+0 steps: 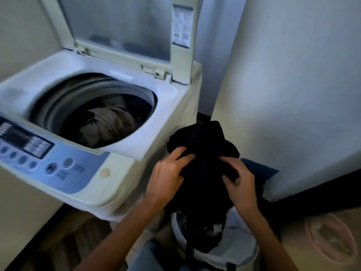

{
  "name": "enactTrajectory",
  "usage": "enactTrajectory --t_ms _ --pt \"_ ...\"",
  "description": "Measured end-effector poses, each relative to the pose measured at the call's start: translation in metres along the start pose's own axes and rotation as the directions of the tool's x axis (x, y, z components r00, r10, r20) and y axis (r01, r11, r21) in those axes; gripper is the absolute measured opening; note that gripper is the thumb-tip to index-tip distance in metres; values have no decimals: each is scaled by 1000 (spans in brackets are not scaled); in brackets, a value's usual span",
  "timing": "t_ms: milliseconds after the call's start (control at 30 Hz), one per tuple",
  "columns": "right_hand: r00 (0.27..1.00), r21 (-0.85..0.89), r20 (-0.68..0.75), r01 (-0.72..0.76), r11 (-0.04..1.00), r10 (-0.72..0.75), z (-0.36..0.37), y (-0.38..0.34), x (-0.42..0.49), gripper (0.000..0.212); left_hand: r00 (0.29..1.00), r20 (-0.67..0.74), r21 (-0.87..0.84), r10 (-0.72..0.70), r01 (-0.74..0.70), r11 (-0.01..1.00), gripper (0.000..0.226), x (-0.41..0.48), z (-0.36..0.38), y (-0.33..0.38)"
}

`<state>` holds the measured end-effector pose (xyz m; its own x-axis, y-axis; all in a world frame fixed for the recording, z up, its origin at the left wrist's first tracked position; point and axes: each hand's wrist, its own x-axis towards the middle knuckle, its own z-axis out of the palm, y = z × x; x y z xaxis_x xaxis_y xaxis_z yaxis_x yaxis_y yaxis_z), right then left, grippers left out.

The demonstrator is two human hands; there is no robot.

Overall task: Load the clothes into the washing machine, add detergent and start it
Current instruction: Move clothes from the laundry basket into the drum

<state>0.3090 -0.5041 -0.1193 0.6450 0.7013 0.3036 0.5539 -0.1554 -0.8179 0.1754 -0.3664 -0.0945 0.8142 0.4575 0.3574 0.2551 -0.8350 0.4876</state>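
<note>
1. A black garment [203,145] is gripped by the left hand [166,178] and right hand [239,184] above the basket [244,251].
2. The washer [148,122] lid [121,26] is raised; clothes [105,122] are seen in the drum.

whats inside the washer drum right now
A crumpled beige garment lies in the drum, with dark fabric behind it. The drum's bottom and anything under them is covered.
</note>
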Motion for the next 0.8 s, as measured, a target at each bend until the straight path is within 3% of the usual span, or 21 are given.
enactTrajectory --t_ms 367,700,800 --pt "967 40 -108 237 971 -231 6 -154 86 47 919 -366 86 146 -123 989 55 41 -145 -10" --pt "939 82 -179 311 947 -293 145 -239 162 52 835 -518 179 185 -105 978 42 58 -251 -143" --pt "952 79 -165 272 959 -257 188 -241 176 52 852 -505 177 141 -58 982 40 60 -258 -186"
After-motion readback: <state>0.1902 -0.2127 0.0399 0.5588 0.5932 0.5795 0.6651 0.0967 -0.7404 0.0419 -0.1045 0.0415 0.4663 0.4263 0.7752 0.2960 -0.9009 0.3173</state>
